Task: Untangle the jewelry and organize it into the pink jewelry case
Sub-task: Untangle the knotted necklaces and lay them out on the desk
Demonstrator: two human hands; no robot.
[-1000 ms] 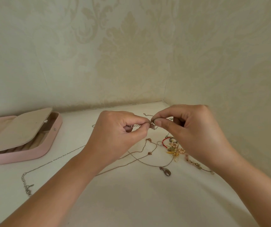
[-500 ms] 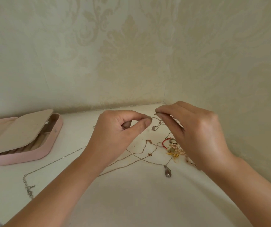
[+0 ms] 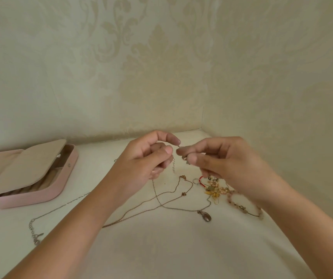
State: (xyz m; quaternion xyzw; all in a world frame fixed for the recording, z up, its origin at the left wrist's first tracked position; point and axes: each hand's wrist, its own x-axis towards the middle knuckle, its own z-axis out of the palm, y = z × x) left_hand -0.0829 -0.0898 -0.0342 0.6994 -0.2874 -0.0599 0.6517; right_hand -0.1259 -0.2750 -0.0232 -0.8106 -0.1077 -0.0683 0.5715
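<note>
Untangling step: left hand [image 3: 145, 158] and right hand [image 3: 232, 164] each pinch a thin chain [image 3: 173, 165], raised at centre; next calls for easing it off the tangle [image 3: 212, 190], then into the pink case [image 3: 40, 196], far left

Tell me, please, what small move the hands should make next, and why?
Probably ease the left hand up and away, drawing the thin chain out: it and the right hand pinch its ends, while its slack crosses a rose-gold chain.

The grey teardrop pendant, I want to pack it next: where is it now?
In the head view the grey teardrop pendant lies on the white surface right of centre, just nearer the person than the heap of gold charms.
</note>
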